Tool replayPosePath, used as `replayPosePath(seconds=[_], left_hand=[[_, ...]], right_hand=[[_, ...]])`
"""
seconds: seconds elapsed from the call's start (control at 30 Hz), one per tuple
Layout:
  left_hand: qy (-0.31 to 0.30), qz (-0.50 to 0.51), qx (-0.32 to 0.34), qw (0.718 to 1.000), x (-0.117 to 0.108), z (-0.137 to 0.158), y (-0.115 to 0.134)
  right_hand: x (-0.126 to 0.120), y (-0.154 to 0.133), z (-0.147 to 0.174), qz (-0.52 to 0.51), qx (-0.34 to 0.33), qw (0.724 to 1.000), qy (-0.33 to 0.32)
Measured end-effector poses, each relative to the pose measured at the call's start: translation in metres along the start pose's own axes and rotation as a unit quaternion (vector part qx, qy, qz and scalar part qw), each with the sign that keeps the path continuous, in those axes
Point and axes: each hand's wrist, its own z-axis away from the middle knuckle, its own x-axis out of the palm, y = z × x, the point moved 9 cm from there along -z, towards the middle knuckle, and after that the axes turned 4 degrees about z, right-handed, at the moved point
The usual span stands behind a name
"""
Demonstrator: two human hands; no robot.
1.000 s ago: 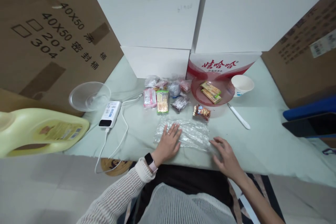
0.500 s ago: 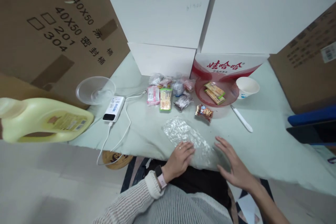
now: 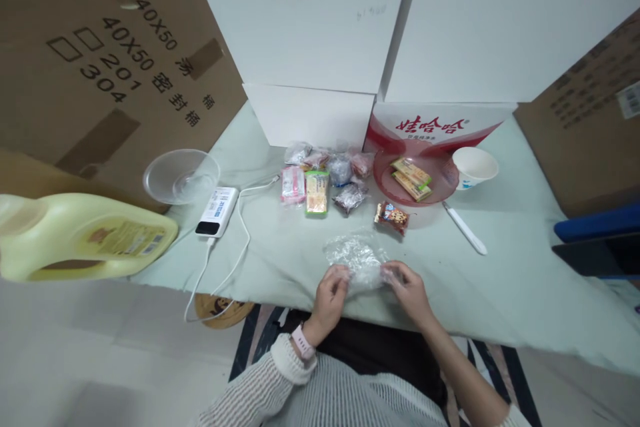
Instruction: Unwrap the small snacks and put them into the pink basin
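A crinkled clear plastic bag (image 3: pixel 361 260) lies near the front edge of the cloth-covered table. My left hand (image 3: pixel 331 293) pinches its left side, thumb against fingers. At the opposite side, my right hand (image 3: pixel 407 290) grips the bag between thumb and fingertips. Just beyond the bag are a brown-wrapped cookie (image 3: pixel 393 217), a dark foil-wrapped snack (image 3: pixel 351 197) and a green-edged cracker pack (image 3: pixel 317 193). Several more small wrapped snacks (image 3: pixel 341 169) cluster behind these.
A reddish see-through plate (image 3: pixel 385 183) holds cracker packs (image 3: pixel 412 179); a paper cup (image 3: pixel 474 168) and white-handled knife (image 3: pixel 465 229) are beside it. Leftward are a power bank (image 3: pixel 217 211) with cable, a clear bowl (image 3: pixel 181 177) and a yellow jug (image 3: pixel 90 237). Cardboard boxes (image 3: pixel 125 67) stand around the table.
My left hand has gone from lying on the bag to pinching its side. My right hand has moved left and closed on it. The bag is now bunched up shorter between them.
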Motion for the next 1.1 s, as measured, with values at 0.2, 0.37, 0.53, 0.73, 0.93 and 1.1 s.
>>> replayPosePath(seconds=[0.2,0.37,0.53,0.73,0.93,1.1], left_hand=[[0.049,-0.046,-0.128,0.99,-0.008,-0.024,-0.032],[0.135,-0.19,-0.008,0.972,-0.035,-0.026,-0.006],[-0.088,-0.341,0.226,0.908,0.016,0.003,0.03],[-0.178,-0.4,0.174,0.882,0.031,0.004,-0.004],[-0.218,-0.338,0.199,0.894,0.024,-0.003,0.01],[-0.264,-0.233,0.193,0.916,0.014,0.0,0.012]], right_hand=[[0.009,0.004,-0.019,0.075,0.072,0.992,0.069],[0.021,0.0,-0.025,0.158,0.056,0.984,0.056],[0.02,-0.004,-0.026,0.197,0.026,0.979,0.049],[0.004,-0.031,-0.002,0.297,-0.189,0.935,0.036],[0.014,-0.029,0.014,0.274,-0.285,0.917,-0.06],[0.005,-0.027,0.013,0.181,-0.273,0.942,-0.075]])
